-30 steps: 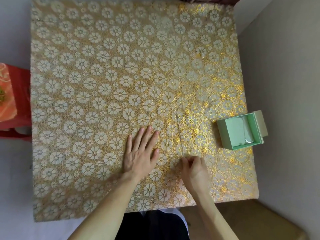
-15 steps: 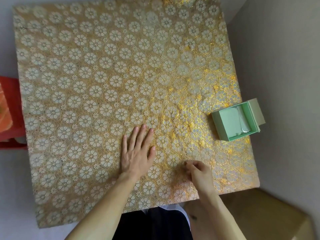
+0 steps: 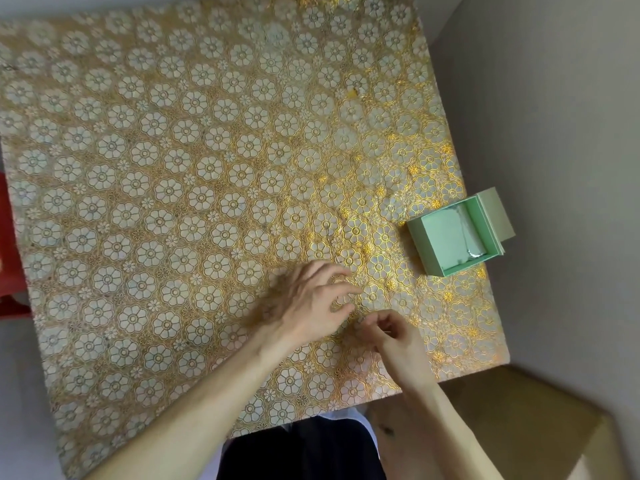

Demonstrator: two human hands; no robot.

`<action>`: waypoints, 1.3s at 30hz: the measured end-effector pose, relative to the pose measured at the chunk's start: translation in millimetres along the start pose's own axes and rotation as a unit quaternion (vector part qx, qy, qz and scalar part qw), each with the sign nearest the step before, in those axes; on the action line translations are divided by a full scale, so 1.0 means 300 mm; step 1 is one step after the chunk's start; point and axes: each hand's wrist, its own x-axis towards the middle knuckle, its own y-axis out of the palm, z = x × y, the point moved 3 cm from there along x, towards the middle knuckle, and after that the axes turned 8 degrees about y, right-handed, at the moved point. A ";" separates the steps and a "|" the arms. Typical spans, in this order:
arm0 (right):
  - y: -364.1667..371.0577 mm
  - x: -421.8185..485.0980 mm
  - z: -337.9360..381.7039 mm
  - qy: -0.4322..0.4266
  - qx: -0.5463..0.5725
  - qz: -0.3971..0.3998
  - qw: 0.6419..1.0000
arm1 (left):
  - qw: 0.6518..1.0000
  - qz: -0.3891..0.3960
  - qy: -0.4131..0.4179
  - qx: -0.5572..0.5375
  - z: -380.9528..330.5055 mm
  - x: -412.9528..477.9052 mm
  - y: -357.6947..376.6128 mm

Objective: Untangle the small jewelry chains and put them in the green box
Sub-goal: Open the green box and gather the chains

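A thin chain [image 3: 331, 244] lies on the gold flowered tablecloth [image 3: 173, 202] and runs down toward my hands; it is hard to make out against the pattern. My right hand [image 3: 393, 336] pinches its near end with thumb and fingertips. My left hand [image 3: 311, 299], blurred, hovers just left of it with bent fingers over the chain; whether it holds the chain is unclear. The open green box [image 3: 424, 244] stands at the table's right edge, about a hand's width from my hands, with a silver chain [image 3: 465, 233] lying inside.
The box lid [image 3: 498, 220] sits under the green box and sticks out to the right. A grey wall [image 3: 554, 133] runs close along the table's right side. A brown cardboard box [image 3: 519, 427] stands at the lower right, a red stool [image 3: 10, 265] at the left.
My left hand lifted from lying flat on the cloth and moved right, fingers now bent, next to my right hand. The right hand keeps its pinch. The view shifted.
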 end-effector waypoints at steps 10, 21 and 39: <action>-0.065 -0.024 0.055 -0.036 -0.041 -0.028 0.998 | 0.993 0.100 0.007 -0.059 -0.047 0.050 0.005; -0.111 -0.035 0.064 -0.058 -0.082 -0.020 0.995 | 0.975 0.167 -0.060 -0.134 -0.053 0.072 -0.038; -0.186 -0.062 0.084 -0.095 -0.105 -0.006 0.990 | 0.984 0.163 0.027 -0.060 -0.172 0.091 -0.044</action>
